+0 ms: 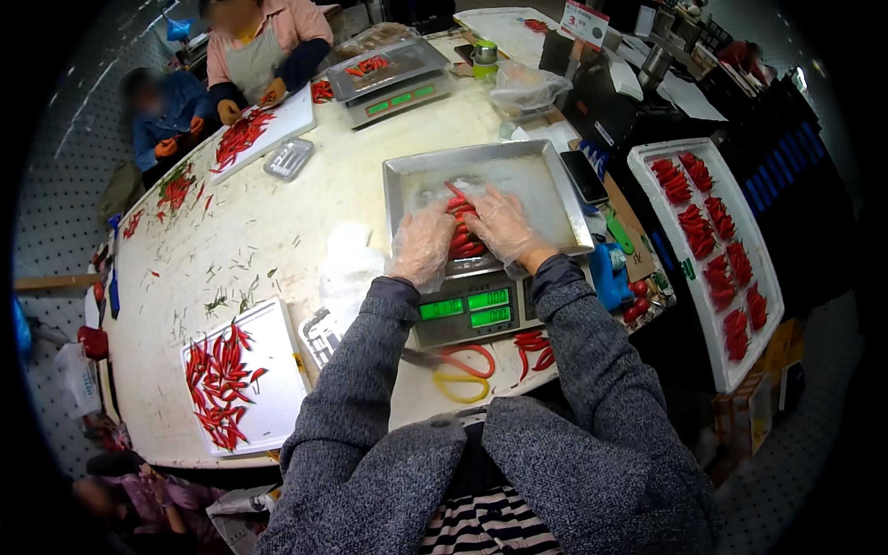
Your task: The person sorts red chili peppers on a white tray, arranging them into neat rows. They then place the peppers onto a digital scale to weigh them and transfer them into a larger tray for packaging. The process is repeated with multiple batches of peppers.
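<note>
A bundle of red chili peppers (pixel 466 239) lies in the metal pan (pixel 551 220) of a digital scale (pixel 517 305) with green lit displays. My left hand (pixel 424 239), in a clear plastic glove, presses against the bundle from the left. From the right, my right hand (pixel 508 225), gloved the same way, lays its fingers on the peppers. Part of the bundle is hidden under the fingers. Scissors (pixel 466 368) with one red and one yellow handle lie before the scale, beside a few loose chili peppers (pixel 533 350).
At left stands a white foam tray (pixel 281 409) of chilies. White plastic film (pixel 350 267) lies beside the scale. A phone (pixel 584 177) and blue tape dispenser (pixel 610 274) are right. A foam box (pixel 753 277) holds packed chilies. Co-workers (pixel 260 59) sort peppers near another scale (pixel 392 76).
</note>
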`<state>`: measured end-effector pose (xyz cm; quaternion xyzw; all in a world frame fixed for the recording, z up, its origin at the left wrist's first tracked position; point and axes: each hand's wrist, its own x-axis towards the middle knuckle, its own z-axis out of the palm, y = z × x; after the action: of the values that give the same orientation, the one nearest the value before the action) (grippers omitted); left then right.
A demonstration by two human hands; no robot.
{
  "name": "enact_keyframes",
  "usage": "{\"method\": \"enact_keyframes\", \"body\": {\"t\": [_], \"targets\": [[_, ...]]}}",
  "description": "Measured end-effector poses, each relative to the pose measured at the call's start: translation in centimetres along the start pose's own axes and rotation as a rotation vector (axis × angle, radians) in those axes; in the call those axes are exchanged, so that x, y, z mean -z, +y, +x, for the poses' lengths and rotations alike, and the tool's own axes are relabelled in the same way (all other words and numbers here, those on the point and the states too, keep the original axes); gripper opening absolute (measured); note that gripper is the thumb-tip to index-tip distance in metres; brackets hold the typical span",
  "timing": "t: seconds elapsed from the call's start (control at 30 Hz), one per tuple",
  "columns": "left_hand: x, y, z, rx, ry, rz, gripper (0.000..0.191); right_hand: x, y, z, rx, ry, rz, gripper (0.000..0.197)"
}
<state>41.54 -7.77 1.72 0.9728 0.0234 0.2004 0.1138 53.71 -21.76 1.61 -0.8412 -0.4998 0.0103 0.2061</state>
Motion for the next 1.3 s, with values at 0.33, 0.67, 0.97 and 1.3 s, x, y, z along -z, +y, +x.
{"method": "enact_keyframes", "body": {"t": [0.33,0.67,0.97,1.3], "targets": [[-1.3,-3.3,1.9,0.282,0.14,-0.559,0.037,0.9,0.3,2.3,0.114,0.237,0.167,0.032],[-1.0,-2.8,0.6,0.275,0.031,-0.45,0.036,0.3,0.5,3.4,0.122,-0.054,0.445,0.032],[-0.4,-1.7,0.7,0.0,0.097,-0.182,0.041,-0.8,0.7,3.6,0.121,0.031,0.515,0.021],[-1.0,-2.2,1.0,0.453,-0.014,-0.898,0.042,-0.2,0.8,3.0,0.031,-0.046,0.391,0.03]]}}
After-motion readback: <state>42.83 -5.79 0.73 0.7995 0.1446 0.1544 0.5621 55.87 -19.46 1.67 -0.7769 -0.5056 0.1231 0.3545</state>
